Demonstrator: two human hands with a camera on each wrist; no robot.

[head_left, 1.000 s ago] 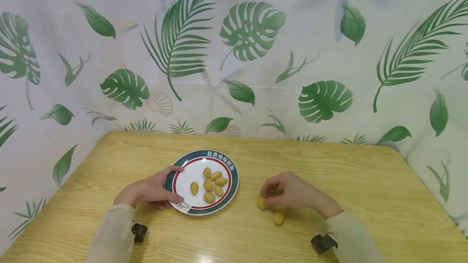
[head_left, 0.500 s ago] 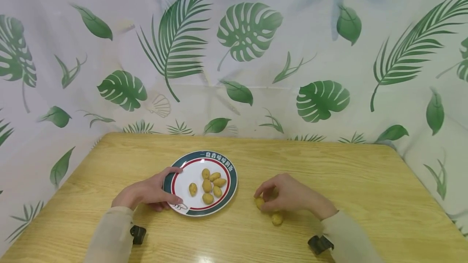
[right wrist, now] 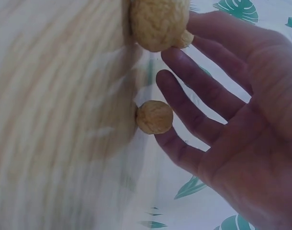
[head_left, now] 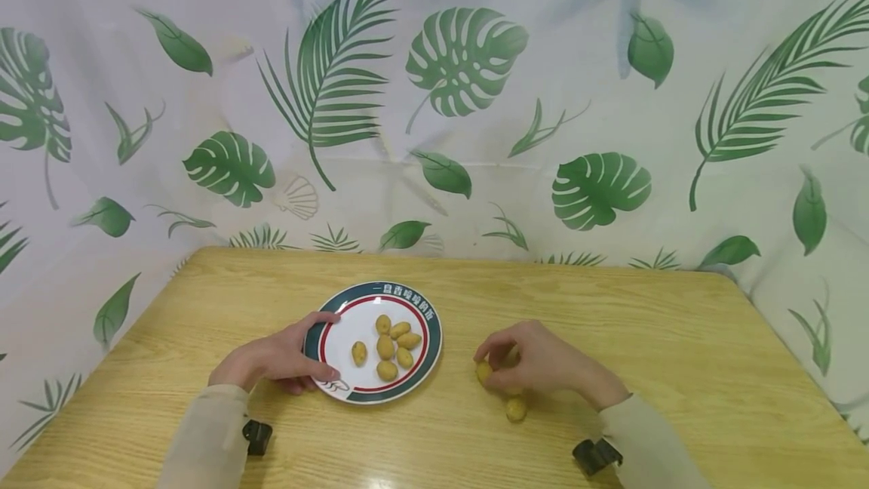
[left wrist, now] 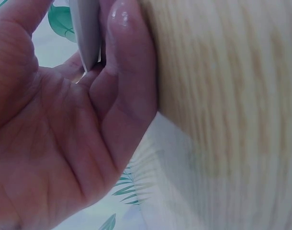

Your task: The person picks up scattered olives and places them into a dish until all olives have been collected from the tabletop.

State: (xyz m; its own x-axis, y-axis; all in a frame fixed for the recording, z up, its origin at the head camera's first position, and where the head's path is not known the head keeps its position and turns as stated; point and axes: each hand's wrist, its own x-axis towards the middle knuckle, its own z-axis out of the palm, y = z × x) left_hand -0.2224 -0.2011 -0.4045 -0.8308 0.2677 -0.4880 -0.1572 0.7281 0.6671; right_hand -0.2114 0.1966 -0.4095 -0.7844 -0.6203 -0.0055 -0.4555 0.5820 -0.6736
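Observation:
My left hand [head_left: 285,353] grips the left rim of a round white plate [head_left: 339,342] with a dark green border and a red ring, thumb on top. In the left wrist view, the curled fingers [left wrist: 131,72] lie under the plate's edge [left wrist: 86,33]. Several small yellow potatoes [head_left: 385,347] rest on the plate. To its right, my right hand [head_left: 536,361] pinches a potato [head_left: 483,373] at the table. Another potato [head_left: 516,409] lies just below that hand. The right wrist view has a large near potato [right wrist: 159,24] and a smaller potato [right wrist: 154,117] by the fingers [right wrist: 189,105].
The wooden table [head_left: 611,308] reaches back to a white curtain [head_left: 489,202] printed with green leaves. Black wrist mounts [head_left: 596,456] sit on both sleeves. White characters mark the plate's far border.
My right hand's index finger has shifted slightly left over the potato. The plate and my left hand stay in place; the head view moves a little.

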